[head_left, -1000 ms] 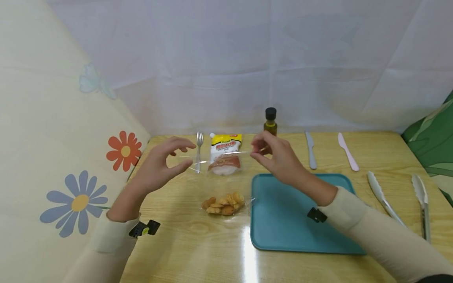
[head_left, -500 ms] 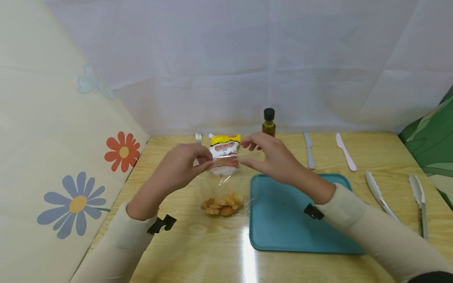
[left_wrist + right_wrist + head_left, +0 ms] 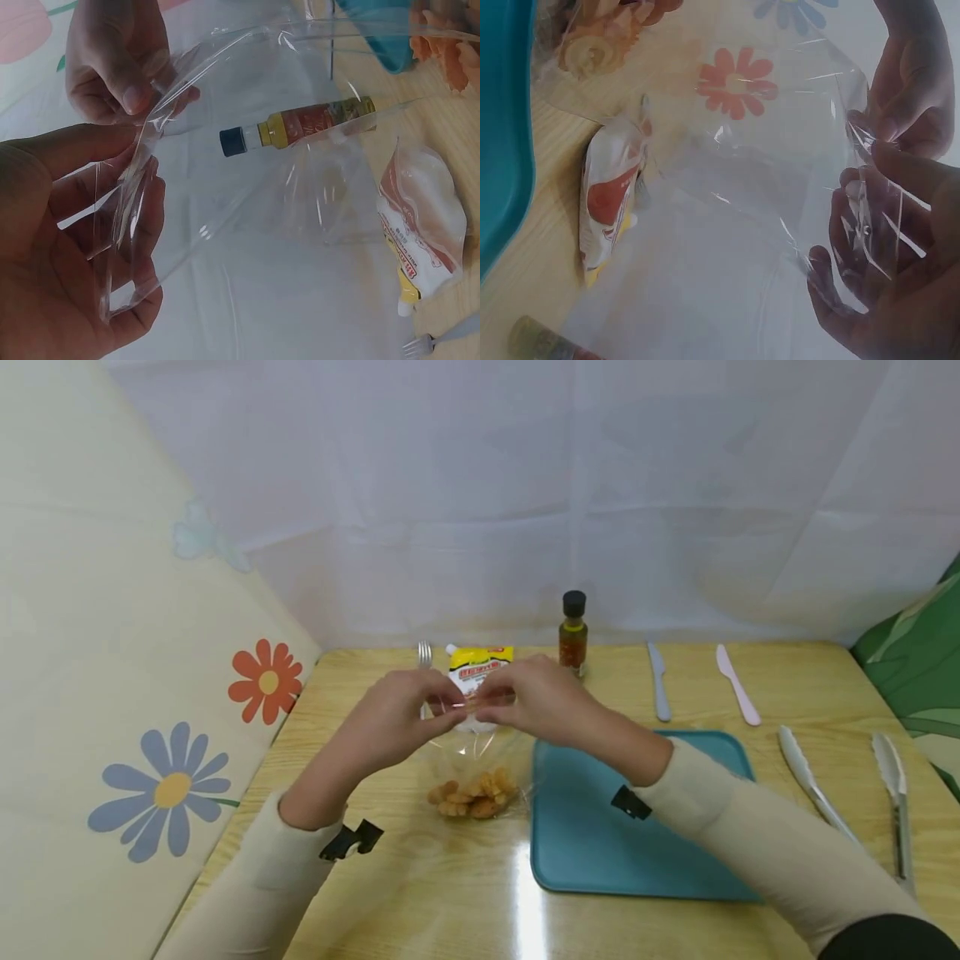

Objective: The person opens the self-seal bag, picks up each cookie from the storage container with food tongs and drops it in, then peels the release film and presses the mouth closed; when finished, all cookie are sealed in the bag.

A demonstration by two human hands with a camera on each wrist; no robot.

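A clear plastic bag (image 3: pixel 472 760) stands on the wooden table (image 3: pixel 420 877), with golden snack pieces (image 3: pixel 472 795) at its bottom. Both hands meet above it. My left hand (image 3: pixel 450 708) pinches the bag's top edge between thumb and fingers, and my right hand (image 3: pixel 487 697) pinches the same edge right beside it. In the left wrist view the film (image 3: pixel 247 150) runs from my left hand (image 3: pixel 139 187) up to my right hand (image 3: pixel 142 94). The right wrist view shows my right hand's fingers (image 3: pixel 855 225) curled on the film (image 3: pixel 765 150), with the left hand (image 3: pixel 911 82) just above.
Behind the bag lie a white, yellow-topped sauce pouch (image 3: pixel 482 667) and a fork (image 3: pixel 424 653). A small dark-capped bottle (image 3: pixel 573 631) stands at the back. A teal tray (image 3: pixel 600 843) sits to the right, with a grey knife (image 3: pixel 658 681), a pink knife (image 3: pixel 737 683) and metal tongs (image 3: pixel 813 785) beyond it.
The hands were wide apart, stretching the bag's top between them. They have come together over the bag, and the top edge is now gathered between them.
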